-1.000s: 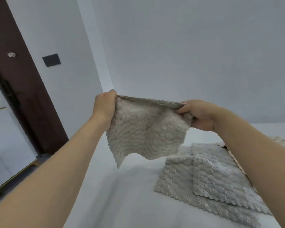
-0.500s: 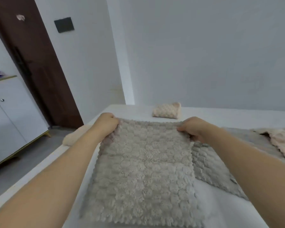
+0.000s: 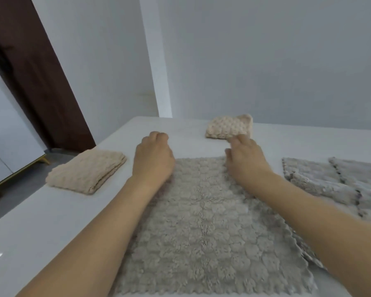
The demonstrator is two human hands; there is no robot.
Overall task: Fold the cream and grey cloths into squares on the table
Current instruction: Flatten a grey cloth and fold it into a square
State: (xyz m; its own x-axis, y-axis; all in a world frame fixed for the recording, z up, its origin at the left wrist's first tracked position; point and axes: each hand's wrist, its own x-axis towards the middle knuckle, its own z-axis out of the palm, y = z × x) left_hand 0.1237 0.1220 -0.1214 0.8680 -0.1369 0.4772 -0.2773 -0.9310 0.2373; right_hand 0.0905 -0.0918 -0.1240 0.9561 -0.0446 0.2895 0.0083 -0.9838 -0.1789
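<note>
In the middle of the frame the grey cloth (image 3: 206,228) now lies spread flat on the tabletop (image 3: 41,228); a second ago it hung in the air. Left hand (image 3: 153,159) and right hand (image 3: 244,161) look loosely curled at its far corners, grip hard to tell. Ready for folding, I'd say.

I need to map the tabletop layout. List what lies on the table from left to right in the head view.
Folded cream cloth → left hand → flat grey cloth being spread → right hand → pile of grey cloths at the right edge. The small folded cream cloth at the back is left out, as it overlaps that order.
</note>
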